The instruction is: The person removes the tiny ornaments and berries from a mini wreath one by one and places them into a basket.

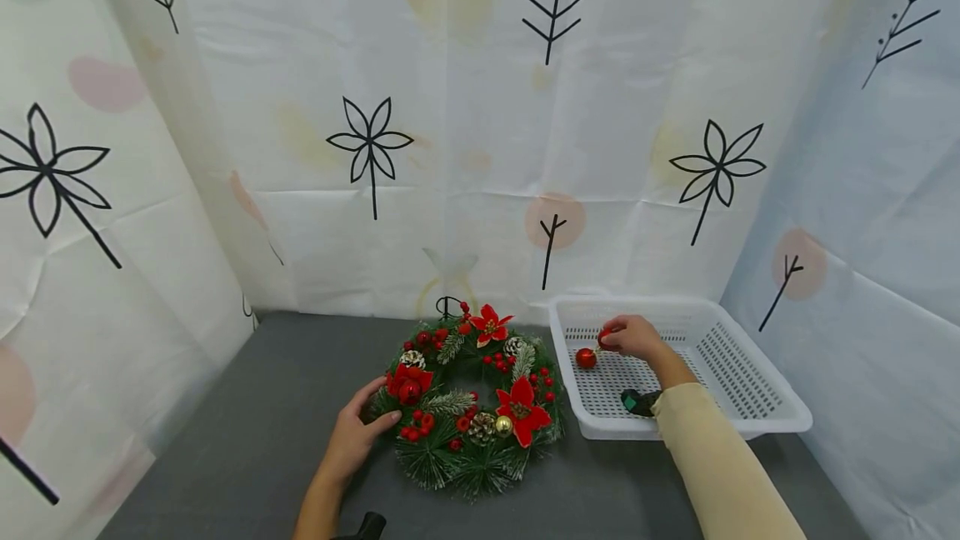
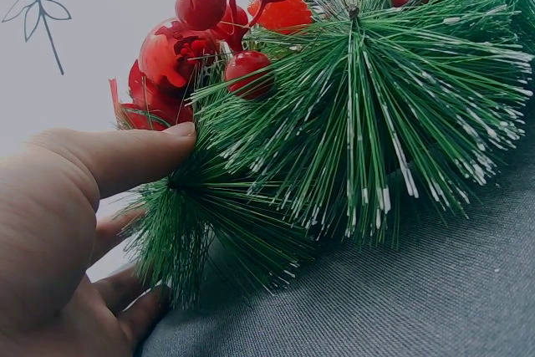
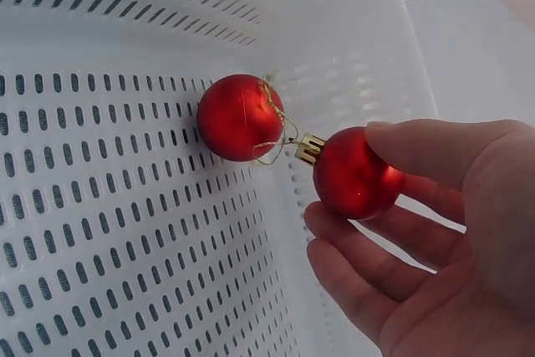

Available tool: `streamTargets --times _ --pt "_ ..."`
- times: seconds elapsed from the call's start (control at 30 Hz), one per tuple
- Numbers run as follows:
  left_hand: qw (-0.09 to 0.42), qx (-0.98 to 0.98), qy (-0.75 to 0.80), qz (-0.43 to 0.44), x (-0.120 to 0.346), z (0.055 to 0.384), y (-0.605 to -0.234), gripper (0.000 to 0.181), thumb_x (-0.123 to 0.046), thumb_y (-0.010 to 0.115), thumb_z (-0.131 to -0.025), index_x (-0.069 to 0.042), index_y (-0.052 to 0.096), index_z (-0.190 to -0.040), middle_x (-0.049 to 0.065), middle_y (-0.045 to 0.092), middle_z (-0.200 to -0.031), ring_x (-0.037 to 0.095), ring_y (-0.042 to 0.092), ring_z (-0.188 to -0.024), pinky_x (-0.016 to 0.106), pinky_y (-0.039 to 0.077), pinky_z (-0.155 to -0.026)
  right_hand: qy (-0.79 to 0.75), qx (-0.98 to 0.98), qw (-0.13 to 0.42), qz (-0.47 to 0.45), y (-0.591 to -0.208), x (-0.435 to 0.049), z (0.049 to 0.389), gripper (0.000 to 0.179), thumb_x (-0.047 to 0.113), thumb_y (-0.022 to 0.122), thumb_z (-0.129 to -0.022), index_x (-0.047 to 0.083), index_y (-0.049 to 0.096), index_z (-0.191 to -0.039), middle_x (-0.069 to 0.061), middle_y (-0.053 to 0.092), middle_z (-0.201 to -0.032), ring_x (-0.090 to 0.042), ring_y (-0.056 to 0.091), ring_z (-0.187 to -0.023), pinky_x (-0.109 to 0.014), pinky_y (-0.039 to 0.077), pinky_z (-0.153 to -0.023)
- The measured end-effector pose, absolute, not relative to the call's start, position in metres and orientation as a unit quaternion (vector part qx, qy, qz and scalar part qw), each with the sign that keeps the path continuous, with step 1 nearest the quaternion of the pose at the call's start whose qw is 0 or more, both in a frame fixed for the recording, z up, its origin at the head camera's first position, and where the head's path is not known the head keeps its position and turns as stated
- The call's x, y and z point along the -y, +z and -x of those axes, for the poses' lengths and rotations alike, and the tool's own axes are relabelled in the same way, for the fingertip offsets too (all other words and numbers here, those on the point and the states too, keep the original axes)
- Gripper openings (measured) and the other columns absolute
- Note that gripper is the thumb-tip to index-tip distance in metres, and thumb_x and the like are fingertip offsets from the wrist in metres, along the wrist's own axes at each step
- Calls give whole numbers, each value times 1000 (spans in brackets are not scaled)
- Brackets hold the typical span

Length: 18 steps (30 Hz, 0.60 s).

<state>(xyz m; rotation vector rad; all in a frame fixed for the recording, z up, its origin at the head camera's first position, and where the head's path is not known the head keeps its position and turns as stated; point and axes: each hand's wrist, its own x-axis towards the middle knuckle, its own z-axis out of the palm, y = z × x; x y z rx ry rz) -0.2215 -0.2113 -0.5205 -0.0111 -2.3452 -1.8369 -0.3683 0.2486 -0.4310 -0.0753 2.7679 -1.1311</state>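
Note:
A green wreath (image 1: 480, 473) with red poinsettias, berries and pinecones lies on the grey table. My left hand (image 1: 358, 427) holds its left edge. In the left wrist view the thumb (image 2: 142, 156) presses the needles near a shiny red ball, with the other fingers lower down at the outer side. Over the white basket (image 1: 750, 402), my right hand (image 1: 637, 338) grips a red Christmas bauble (image 3: 355, 175) between thumb and fingers, its gold cap turned away from the palm. A second red bauble (image 3: 238, 119) sits in the basket, a gold string running between the two.
The perforated basket stands right of the wreath, near the back of the grey table (image 1: 247, 440). A dark wrist camera strap (image 1: 639, 402) with a green patch shows at my right wrist. Patterned white cloth (image 1: 465, 248) hangs behind and on both sides.

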Motion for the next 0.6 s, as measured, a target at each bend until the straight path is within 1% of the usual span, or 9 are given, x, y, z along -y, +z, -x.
streamTargets --times 0.13,0.4,0.5,0.6 --pt "73 782 -618 -1 212 222 -519 64 -16 75 -87 -6 47 -144 22 38 -149 43 30 -137 58 31 -104 -370 -925 86 22 -432 -249 368 31 6 63 -93 -9 58 -119 -26 61 -111 -35 61 -95 -44 54 -79" --pt "79 786 -613 -5 212 223 -522 64 -17 76 -86 -7 48 -142 21 40 -148 44 32 -136 59 32 -103 -342 -934 106 13 -439 -253 373 20 7 68 -90 -5 62 -105 -15 63 -93 -26 58 -81 -37 53 -70" --pt "80 788 -610 -3 213 224 -524 64 -18 76 -86 -7 48 -142 22 40 -148 45 32 -136 60 31 -103 -322 -940 115 14 -442 -254 374 19 7 70 -88 -4 63 -102 -13 63 -90 -25 57 -77 -36 51 -66" --pt "79 785 -615 -3 213 224 -524 63 -17 75 -86 -7 48 -142 21 40 -148 45 31 -136 60 30 -104 -301 -945 128 20 -444 -255 374 18 8 70 -88 -4 64 -100 -12 63 -88 -25 57 -76 -37 50 -65"
